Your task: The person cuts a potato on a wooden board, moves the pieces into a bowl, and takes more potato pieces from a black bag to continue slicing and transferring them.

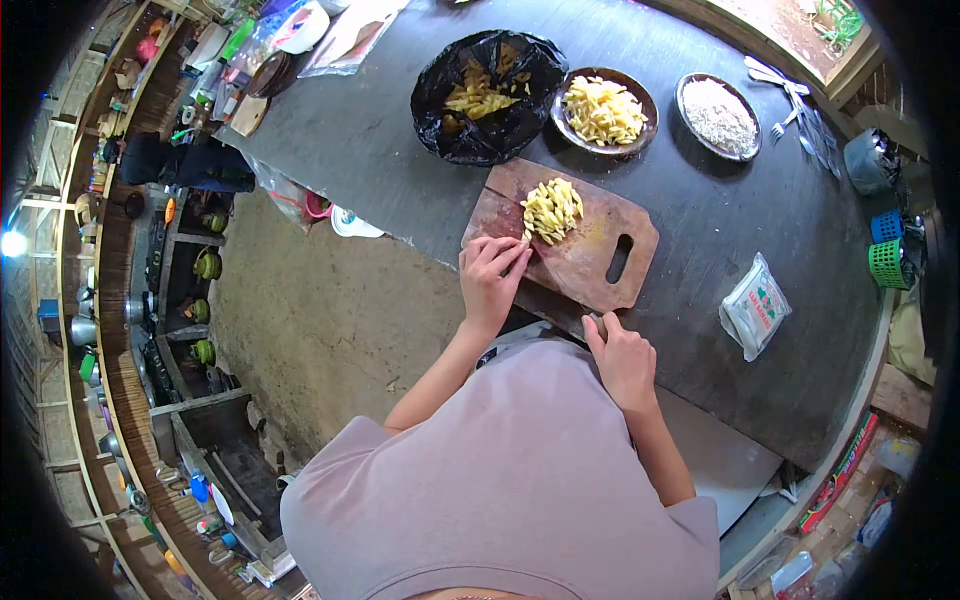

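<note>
A wooden cutting board (600, 235) with a slot lies near the table edge, bearing a pile of cut pale-yellow pieces (552, 210). At the board's left side, my left hand (490, 280) has its fingers pinched together on a small yellow piece beside the pile. My right hand (624, 362) is closed just off the board's near edge, below the slot; a narrow greyish object shows at its fingertips, too hidden to name. Beyond the board are a bowl lined with black plastic (440, 125) holding yellow pieces and a brown bowl (650, 125) full of similar pieces.
A plate of white grainy food (718, 118) is at the right, with cutlery (790, 100) behind it. A white printed packet (755, 308) lies on the dark table (700, 220). Green and blue baskets (887, 262) stand far right. Another person (185, 163) is partly visible at left.
</note>
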Tool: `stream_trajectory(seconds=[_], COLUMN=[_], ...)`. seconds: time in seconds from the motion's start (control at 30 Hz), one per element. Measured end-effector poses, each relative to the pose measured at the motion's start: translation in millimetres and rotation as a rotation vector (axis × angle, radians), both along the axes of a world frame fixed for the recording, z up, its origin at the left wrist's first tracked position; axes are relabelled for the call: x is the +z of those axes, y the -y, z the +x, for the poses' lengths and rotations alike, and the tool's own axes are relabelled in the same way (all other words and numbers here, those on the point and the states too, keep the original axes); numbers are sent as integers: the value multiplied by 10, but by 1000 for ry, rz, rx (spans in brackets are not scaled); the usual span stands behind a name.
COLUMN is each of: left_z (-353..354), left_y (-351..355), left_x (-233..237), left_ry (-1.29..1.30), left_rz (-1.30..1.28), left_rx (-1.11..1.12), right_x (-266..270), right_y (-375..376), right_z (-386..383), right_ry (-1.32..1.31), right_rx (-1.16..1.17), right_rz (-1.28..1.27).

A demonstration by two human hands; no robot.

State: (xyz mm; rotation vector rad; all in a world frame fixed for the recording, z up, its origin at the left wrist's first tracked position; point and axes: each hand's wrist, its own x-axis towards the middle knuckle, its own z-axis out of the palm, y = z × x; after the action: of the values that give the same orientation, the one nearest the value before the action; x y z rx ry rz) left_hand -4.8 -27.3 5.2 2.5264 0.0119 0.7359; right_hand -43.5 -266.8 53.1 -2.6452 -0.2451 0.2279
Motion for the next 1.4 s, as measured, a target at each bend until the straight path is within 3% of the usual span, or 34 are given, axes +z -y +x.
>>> stream_trajectory(seconds=[0.33, 0.77, 1.17, 1.4], left_z=[-48, -42, -35, -12], left_y=[-55, -21, -20, -29], left_x=[22, -18, 21, 7], left_ry=[-19, -13, 7, 23], left_rz=[69, 51, 67, 51], left_rx=[-31, -18, -11, -15], right_x=[-17, 21, 26, -24], right_y=[-168, -124, -254, -308], right_z=[233, 56, 113, 180], right_ry=[105, -44, 30, 23], right_rx=[15, 4, 58, 57], right_rz=[23, 91, -34, 21])
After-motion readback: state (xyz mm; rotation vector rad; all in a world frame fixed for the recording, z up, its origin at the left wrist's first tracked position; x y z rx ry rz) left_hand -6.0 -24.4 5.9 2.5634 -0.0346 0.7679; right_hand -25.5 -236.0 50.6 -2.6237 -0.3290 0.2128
